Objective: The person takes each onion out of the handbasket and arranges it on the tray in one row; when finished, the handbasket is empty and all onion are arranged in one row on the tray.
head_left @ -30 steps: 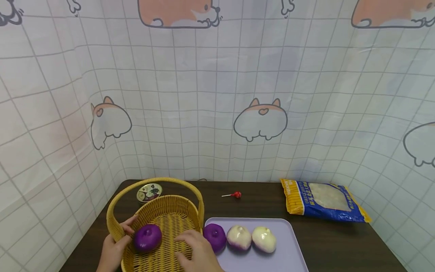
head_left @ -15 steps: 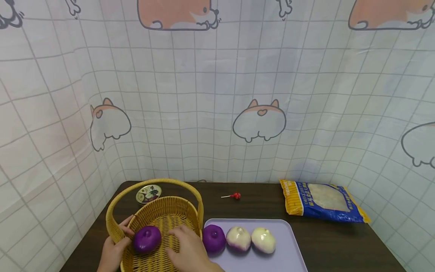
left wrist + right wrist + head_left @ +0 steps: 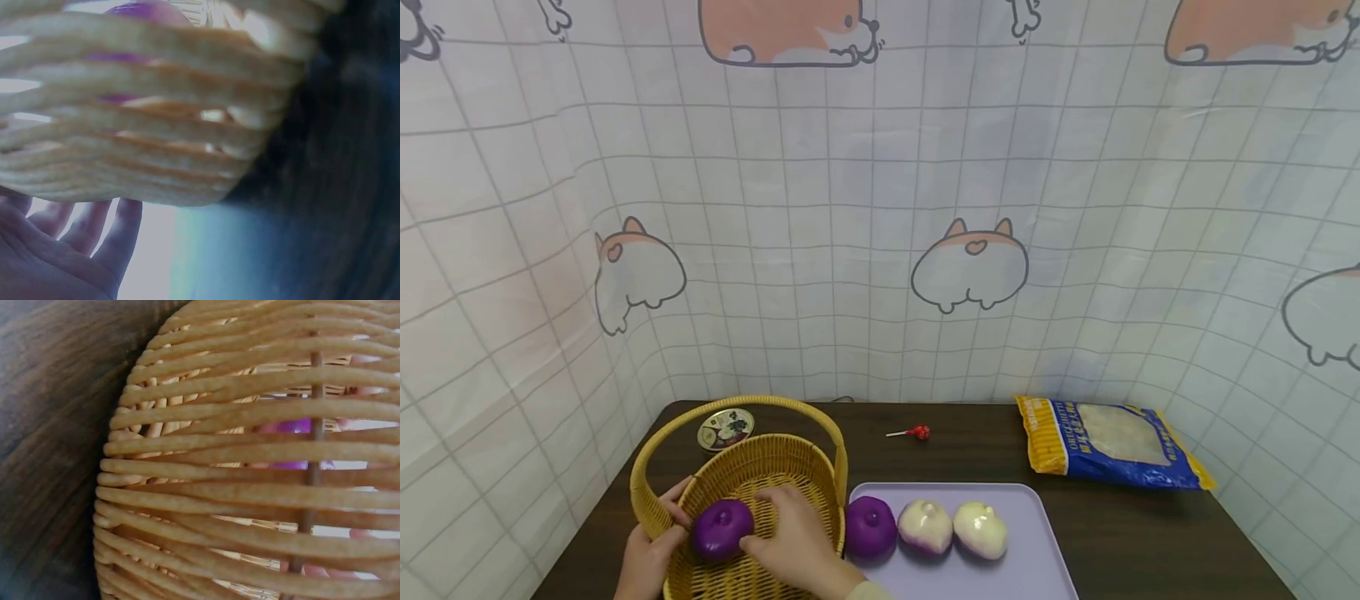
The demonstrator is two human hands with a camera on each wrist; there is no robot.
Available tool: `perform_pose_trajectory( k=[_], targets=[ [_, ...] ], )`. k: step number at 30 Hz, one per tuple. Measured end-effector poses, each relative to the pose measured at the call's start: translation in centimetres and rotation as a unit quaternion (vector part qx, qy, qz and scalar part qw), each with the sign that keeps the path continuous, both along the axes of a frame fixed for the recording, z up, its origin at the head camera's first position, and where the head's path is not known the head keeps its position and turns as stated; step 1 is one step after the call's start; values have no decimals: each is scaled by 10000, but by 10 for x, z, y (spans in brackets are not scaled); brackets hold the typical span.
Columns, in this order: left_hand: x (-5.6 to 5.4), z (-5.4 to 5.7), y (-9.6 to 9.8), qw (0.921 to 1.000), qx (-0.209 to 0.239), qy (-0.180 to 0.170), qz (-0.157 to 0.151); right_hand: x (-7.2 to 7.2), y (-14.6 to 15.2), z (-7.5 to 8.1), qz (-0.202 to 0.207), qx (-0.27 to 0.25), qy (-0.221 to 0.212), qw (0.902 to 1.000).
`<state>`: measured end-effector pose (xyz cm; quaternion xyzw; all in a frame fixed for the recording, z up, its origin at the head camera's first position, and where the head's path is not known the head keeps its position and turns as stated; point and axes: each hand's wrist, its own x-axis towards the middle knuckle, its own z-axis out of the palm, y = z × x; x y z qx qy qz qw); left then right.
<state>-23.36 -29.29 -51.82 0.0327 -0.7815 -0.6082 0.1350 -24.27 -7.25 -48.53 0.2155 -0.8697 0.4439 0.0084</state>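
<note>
In the head view my left hand (image 3: 651, 546) grips the left rim of a yellow wicker basket (image 3: 760, 454) at the foot of its arched handle. A glossy purple onion (image 3: 722, 530) lies inside, toward the left wall. My right hand (image 3: 793, 537) reaches into the basket with fingers spread; its thumb is at the onion's right side, and whether they touch I cannot tell. Through the weave, bits of purple onion (image 3: 294, 426) show in the right wrist view. The left wrist view has left-hand fingers (image 3: 94, 228) against the basket wall (image 3: 137, 137).
A lilac tray (image 3: 970, 575) right of the basket holds another purple onion (image 3: 871, 529) and two pale onion-like vegetables (image 3: 980, 530). Behind are a round tin (image 3: 726, 429), a red lollipop (image 3: 921, 432) and a blue-yellow pasta bag (image 3: 1116, 443). A patterned curtain (image 3: 880, 358) encloses the table.
My right hand has moved left inside the basket, from its right side to beside the purple onion. The left hand stays at the rim, and the onion lies where it was.
</note>
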Motion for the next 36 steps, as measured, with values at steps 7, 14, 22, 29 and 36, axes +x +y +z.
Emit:
perform_pose_trajectory(
  k=[7,14,22,29,36],
  targets=[
    [0,-3,-3,9999,106,70,-110,-2,-11,-1,553,199,-263,9979],
    [1,-7,-2,9997,177,62,-166,-5,-18,-12,867,640,16,9942],
    [2,-7,-1,9998,121,133,-57,-10,-23,-16,1391,1342,143,9810],
    [1,-3,1,9999,82,-100,12,-10,-24,-14,1358,1398,238,9805],
    [0,-1,1,9998,107,-142,23,-9,-25,-15,1297,1126,134,9850]
  ],
)
